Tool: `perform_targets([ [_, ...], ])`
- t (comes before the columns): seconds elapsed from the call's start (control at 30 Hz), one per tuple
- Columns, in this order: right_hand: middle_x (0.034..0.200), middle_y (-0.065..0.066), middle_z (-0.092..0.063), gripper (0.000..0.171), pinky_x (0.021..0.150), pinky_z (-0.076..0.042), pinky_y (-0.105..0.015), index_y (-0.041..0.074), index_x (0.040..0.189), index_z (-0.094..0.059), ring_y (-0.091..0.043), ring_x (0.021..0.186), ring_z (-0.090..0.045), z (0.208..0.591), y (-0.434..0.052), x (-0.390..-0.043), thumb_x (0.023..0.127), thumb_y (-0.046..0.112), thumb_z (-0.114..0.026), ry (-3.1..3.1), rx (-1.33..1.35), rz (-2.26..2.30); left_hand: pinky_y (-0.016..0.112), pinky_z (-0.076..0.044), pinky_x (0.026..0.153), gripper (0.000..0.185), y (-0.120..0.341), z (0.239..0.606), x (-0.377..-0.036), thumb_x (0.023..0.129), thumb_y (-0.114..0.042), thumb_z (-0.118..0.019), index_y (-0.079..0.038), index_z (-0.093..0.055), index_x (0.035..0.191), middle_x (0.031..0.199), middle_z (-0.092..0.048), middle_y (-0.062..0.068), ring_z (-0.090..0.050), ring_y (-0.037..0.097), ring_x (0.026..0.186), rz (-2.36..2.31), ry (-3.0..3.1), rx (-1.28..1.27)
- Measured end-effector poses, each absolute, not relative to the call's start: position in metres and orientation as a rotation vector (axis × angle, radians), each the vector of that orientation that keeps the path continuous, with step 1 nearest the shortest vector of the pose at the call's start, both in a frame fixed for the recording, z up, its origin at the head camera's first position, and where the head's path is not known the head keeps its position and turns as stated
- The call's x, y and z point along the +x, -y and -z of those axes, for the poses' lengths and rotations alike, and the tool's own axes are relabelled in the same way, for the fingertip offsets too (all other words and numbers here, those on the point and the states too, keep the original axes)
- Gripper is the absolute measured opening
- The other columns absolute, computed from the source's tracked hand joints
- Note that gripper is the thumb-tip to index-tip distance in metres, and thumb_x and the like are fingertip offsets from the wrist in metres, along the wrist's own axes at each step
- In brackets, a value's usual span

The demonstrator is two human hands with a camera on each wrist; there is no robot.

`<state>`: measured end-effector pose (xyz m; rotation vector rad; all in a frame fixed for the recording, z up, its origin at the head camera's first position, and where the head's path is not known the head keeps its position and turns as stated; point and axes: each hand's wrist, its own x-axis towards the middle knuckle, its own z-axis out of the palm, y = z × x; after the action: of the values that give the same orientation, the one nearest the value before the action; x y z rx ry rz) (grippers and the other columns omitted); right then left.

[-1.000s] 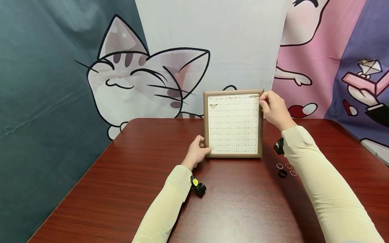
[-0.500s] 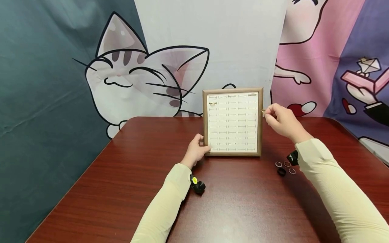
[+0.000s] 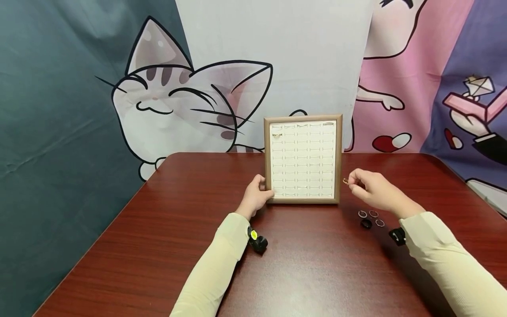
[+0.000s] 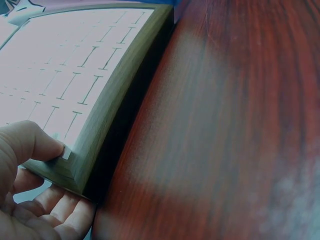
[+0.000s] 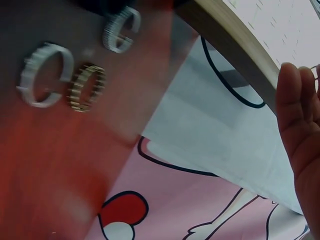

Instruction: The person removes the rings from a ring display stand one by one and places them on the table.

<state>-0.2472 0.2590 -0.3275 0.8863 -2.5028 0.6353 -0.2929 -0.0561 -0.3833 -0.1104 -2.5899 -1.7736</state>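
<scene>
A ring display board [image 3: 302, 158] with rows of slots, white in a wooden frame [image 3: 338, 163], stands upright on the table. My left hand [image 3: 252, 198] grips its lower left corner; in the left wrist view the thumb [image 4: 37, 145] lies on the front and the fingers [image 4: 65, 210] are at the lower edge. A gold ring [image 3: 277, 135] sits in a slot at the upper left, and another ring [image 3: 328, 124] at the top right. Right of the board, my right hand [image 3: 374, 190] pinches a small gold ring [image 3: 346, 181] between thumb and fingertips, apart from the frame.
Below my right hand lie a black ring [image 3: 366, 223], a silver ring [image 3: 362, 214], a gold ring [image 5: 87, 88] and another silver ring [image 3: 380, 223]. The reddish-brown table [image 3: 190, 198] ends in front of a cartoon-printed cloth [image 3: 317, 57].
My right hand has moved down from the board's top right corner, toward the loose rings, with the gold ring in its fingers. My left hand still grips the lower left corner.
</scene>
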Motion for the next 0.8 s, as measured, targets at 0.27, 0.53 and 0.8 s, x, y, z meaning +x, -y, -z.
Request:
perform_targets([
  [0.27,0.066,0.017,-0.043,0.026,0.048,-0.035,-0.018,0.017,0.078,-0.048,0.006,0.055,-0.037,0.348,-0.269,-0.223,0.076,-0.006,-0.059,2.594,1.001,-0.676,0.025,-0.045,0.065,0.032,0.056,0.385,-0.293,0.076,-0.004,-0.067,-0.007,-0.048,0.102,0.100,-0.061,0.013,-0.057,0.021,0.085,1.776,2.583,-0.118],
  [0.53,0.070,0.019,-0.044,0.032,0.055,-0.032,-0.016,0.021,0.075,-0.046,0.007,0.063,-0.038,0.361,-0.280,-0.205,0.072,-0.007,-0.061,2.648,1.142,-0.627,0.026,-0.045,0.065,0.032,0.057,0.386,-0.293,0.076,-0.004,-0.067,-0.007,-0.048,0.103,0.101,-0.060,0.014,-0.056,0.021,0.085,1.789,2.597,-0.105],
  [0.8,0.068,0.019,-0.040,0.027,0.052,-0.031,-0.017,0.019,0.075,-0.048,0.007,0.060,-0.034,0.362,-0.287,-0.200,0.074,-0.005,-0.059,2.783,1.191,-0.589,0.026,-0.045,0.066,0.033,0.056,0.385,-0.294,0.075,-0.003,-0.066,-0.007,-0.049,0.103,0.101,-0.060,0.014,-0.056,0.022,0.087,1.786,2.582,-0.112],
])
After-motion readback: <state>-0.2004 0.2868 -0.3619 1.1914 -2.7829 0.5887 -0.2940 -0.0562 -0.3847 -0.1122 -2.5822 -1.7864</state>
